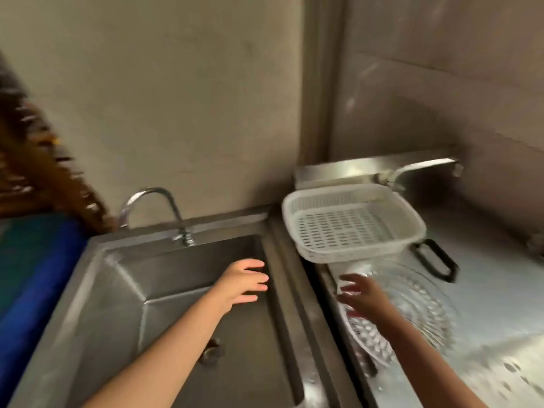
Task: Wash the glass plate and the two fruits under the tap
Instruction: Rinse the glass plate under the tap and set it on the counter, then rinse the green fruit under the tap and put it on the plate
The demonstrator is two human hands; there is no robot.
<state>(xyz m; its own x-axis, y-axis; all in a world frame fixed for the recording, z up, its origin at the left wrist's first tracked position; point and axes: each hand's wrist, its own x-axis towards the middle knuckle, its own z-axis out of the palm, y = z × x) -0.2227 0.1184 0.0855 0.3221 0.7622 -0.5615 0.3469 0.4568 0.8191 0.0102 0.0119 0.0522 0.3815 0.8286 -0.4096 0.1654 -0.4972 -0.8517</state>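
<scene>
The clear glass plate [418,307], patterned with rings of beads, lies on the wet steel counter right of the sink, partly tucked under a white basket. My right hand [360,295] hovers over the plate's left rim with its fingers spread; whether it touches the glass is unclear through the blur. Over the right side of the steel sink [123,290] my left hand [243,279] is held open, palm down, holding nothing. The curved tap [153,201] stands at the back of the sink with no water running. No fruit is visible.
A white slotted plastic basket [353,225] sits on the counter behind the plate, and nothing shows inside it. A black handle [435,260] sticks out beside it. A second spout [424,169] reaches over the right counter [500,304]. Something blue [35,275] stands left of the sink.
</scene>
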